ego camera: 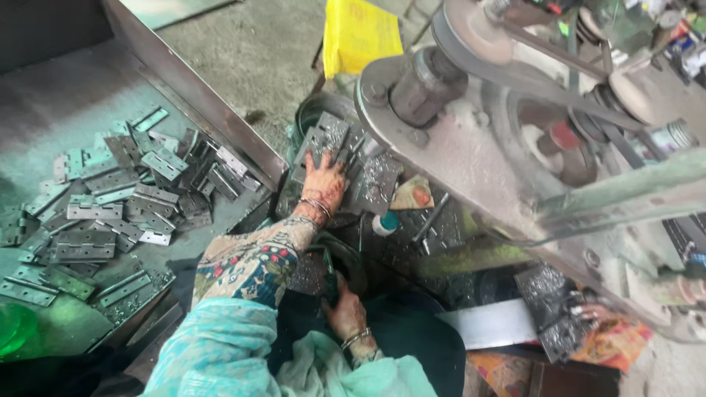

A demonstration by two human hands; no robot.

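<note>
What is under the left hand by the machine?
The left hand lies flat on a stack of grey metal hinges, dusted with shavings. What the stack rests on is covered by the hinges and the machine arm.

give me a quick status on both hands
Left hand flat on stacked metal hinges. Right hand low, gripping dark part, unclear. Belt-driven machine close overhead.

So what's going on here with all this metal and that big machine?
A person sits at a belt-driven machine, working with metal hinge plates. The left hand lies flat, fingers spread, on a stack of plates by the machine's base. The right hand is low near the lap, gripping a dark curved part; what it is I cannot tell. A pile of hinges fills a metal tray on the left.
</note>
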